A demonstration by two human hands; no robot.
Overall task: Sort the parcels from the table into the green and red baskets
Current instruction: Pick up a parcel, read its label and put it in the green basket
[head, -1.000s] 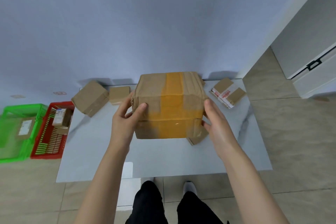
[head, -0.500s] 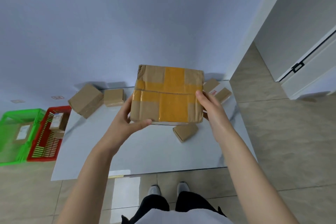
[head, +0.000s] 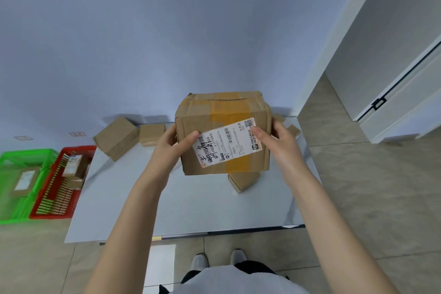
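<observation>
The large parcel (head: 223,126) is lifted clear of the surface (head: 191,205), clasped between both hands over its middle. The left hand (head: 170,148) grasps the parcel's left side, its thumb laid across the near face at the edge of the label (head: 228,147), the other fingers (head: 170,132) wrapped behind. The right hand (head: 282,148) grasps the right side, its thumb pressing the label's upper right corner. The parcel is a boxy brown corrugated carton, creased and a little crushed at the top seam, banded with glossy yellow-orange tape; the white label sits askew and carries barcodes, print and black handwriting. Both forearms reach forward and slightly inward, wrists nearly straight. Just below the held carton a small cardboard box (head: 243,180) lies on the pale grey, smooth, faintly veined surface. At the far left corner rest a tilted brown box (head: 117,137) and, just beside it, a small flat box (head: 152,133). On the tiled floor to the left stand the red basket (head: 51,215) and the green basket (head: 26,152), side by side and touching, both of slatted plastic and each holding parcels.
</observation>
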